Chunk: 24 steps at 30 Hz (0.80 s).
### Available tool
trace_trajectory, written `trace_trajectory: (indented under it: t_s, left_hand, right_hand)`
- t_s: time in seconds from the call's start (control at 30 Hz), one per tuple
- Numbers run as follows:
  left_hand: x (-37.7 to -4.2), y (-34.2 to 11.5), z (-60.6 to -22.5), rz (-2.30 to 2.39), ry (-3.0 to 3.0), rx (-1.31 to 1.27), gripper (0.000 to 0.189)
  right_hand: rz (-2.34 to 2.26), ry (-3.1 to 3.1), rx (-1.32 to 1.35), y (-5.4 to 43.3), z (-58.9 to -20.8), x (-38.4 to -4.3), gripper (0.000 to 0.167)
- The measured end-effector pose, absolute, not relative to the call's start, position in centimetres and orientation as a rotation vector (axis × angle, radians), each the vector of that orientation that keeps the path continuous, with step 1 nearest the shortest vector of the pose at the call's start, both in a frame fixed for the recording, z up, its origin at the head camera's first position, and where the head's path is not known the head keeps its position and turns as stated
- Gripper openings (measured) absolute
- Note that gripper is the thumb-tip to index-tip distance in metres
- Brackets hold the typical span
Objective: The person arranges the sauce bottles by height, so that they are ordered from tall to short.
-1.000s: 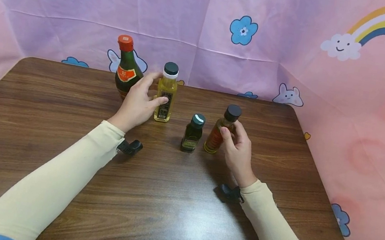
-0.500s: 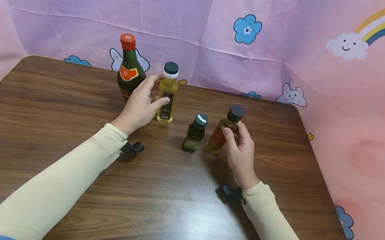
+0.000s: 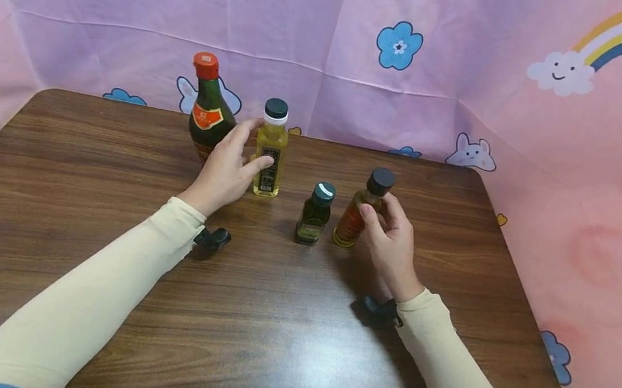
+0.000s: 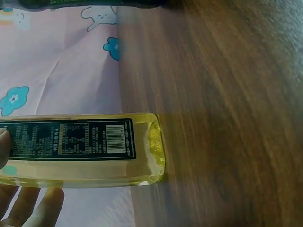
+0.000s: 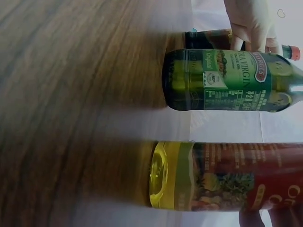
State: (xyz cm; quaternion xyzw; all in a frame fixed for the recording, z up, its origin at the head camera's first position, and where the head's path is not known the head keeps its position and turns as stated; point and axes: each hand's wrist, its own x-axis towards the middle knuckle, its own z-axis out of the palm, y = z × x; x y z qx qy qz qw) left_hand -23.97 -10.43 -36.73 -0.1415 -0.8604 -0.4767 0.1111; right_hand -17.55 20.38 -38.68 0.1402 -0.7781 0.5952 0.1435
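Note:
My left hand (image 3: 220, 173) holds a square clear bottle of yellow oil (image 3: 277, 143) with a dark green cap, thumb across its black label. In the left wrist view, this oil bottle (image 4: 90, 172) has fingers (image 4: 47, 208) curled behind it. My right hand (image 3: 394, 249) pinches a red-labelled oil bottle (image 3: 349, 223) with a black cap, thumb in front. Between the hands stands a small green olive oil bottle (image 3: 312, 220), untouched; the right wrist view shows its green label (image 5: 232, 75). Partly behind my left hand is a tall dark green bottle (image 3: 207, 115) with a red cap.
The bottles stand on a brown wood-grain table (image 3: 201, 329). A patterned pink and purple cloth (image 3: 341, 42) hangs along its far edge and right side. A black wrist device (image 3: 213, 239) sits under the left wrist, another (image 3: 378, 309) under the right.
The view has shifted slightly since the earliest frame. Both hands keep their hold on the same two bottles, and the bottles stay in the same places on the table.

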Motion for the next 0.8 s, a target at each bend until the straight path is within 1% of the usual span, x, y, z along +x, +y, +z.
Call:
trace_trajectory:
  t_s: [0.17, 0.8]
  left_hand:
    - [-24.0, -10.5, -36.8, -1.419, -2.518, -0.43, 0.066]
    - [-23.9, -10.6, -37.1, -1.406, -2.525, -0.429, 0.066]
  right_hand:
    - [1.727, -2.267, 0.409, 20.5, -38.3, -17.7, 0.032]
    - [1.664, -2.343, 0.415, 21.4, -37.0, -17.9, 0.034]
